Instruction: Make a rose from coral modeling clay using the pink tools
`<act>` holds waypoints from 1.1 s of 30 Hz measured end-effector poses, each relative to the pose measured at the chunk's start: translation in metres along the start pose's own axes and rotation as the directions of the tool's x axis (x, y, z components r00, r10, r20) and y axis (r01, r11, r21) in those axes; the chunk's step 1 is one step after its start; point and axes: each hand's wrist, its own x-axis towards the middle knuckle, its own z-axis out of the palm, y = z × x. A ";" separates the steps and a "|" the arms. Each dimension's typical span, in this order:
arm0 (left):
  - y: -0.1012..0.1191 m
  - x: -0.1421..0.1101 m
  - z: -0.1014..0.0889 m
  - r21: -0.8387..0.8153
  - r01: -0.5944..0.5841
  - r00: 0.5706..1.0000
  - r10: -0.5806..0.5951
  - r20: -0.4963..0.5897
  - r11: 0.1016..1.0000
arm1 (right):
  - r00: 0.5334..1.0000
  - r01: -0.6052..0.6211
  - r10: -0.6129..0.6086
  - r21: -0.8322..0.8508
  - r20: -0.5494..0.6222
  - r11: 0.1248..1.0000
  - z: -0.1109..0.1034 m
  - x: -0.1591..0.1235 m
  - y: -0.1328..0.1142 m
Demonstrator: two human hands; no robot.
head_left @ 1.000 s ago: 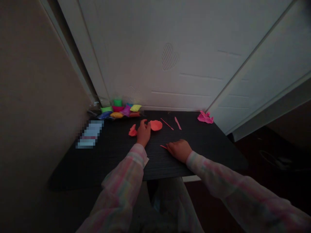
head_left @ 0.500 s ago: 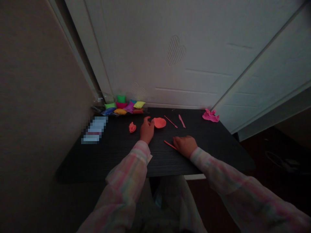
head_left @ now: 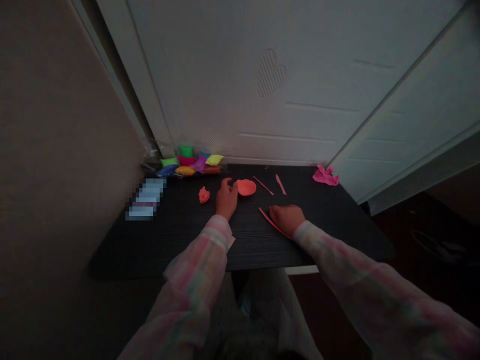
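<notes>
My left hand rests on the dark table with thumb and fingers apart and curved. Its thumb is at the left rim of a shallow orange-pink clay dish; whether it touches is hard to see. A small crumpled lump of the same clay lies to its left. My right hand lies low on the table, back upward, fingers bent and their tips hidden. A long thin roll of clay runs along its near side, slightly curved, against or just under the hand's edge. Grip on it cannot be made out.
Two pink modelling tools, a thin stick and a small knife, lie behind the dish. Bright clay packets stand at the back left. A pink crumpled piece sits at the far right corner. A white door borders the table.
More of the clay roll shows now, along the near side of my right hand; before, its right part was under the hand. My right hand has shifted slightly away. The left hand stays put.
</notes>
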 end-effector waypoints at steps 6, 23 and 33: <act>0.000 0.000 0.000 0.018 0.001 1.000 0.000 -0.005 1.000 | 0.999 0.048 -0.048 0.016 0.013 0.999 0.001 -0.001 -0.002; 0.001 -0.001 0.000 0.018 0.005 1.000 -0.005 -0.003 1.000 | 1.000 -0.007 0.007 0.004 -0.007 1.000 0.003 -0.001 0.001; 0.004 0.000 -0.002 -0.057 0.045 0.998 -0.047 -0.034 0.997 | 0.998 -0.056 0.056 -0.013 -0.002 0.998 0.003 -0.001 0.001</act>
